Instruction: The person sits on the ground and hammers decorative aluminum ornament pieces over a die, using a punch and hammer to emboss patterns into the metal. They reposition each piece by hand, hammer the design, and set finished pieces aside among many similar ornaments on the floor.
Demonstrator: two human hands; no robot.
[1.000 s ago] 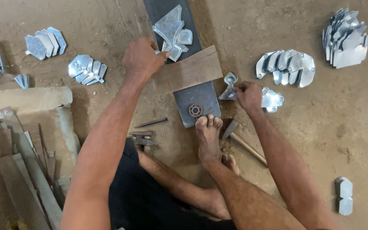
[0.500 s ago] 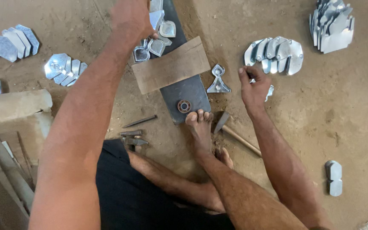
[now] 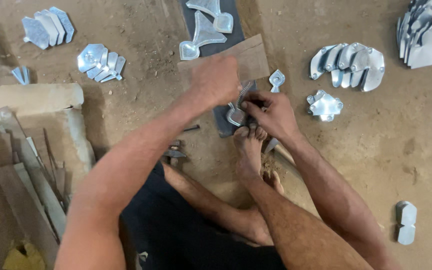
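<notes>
Both hands meet over a dark metal plate [image 3: 222, 122] on the dirt floor. My left hand [image 3: 216, 80] grips the upper end of a shiny cut metal piece [image 3: 236, 114]. My right hand [image 3: 271, 112] pinches the same piece from the right. My bare foot [image 3: 248, 145] rests its toes at the plate's near end. A brown board [image 3: 253, 57] lies across the plate behind the hands. Two more spade-shaped metal pieces [image 3: 203, 35] lie on the plate beyond the board.
Stacks of cut metal pieces lie around: fanned ones [image 3: 348, 62] and a small pile [image 3: 324, 105] to the right, a tall stack [image 3: 426, 35] far right, more [image 3: 101, 60] at upper left. A wooden block [image 3: 26, 97] and scrap strips [image 3: 26, 185] sit left. A tool handle [image 3: 286, 157] lies by my foot.
My left hand came back from the far pieces to the plate. My right hand moved in from the right pile. Both now hold one metal piece over the plate.
</notes>
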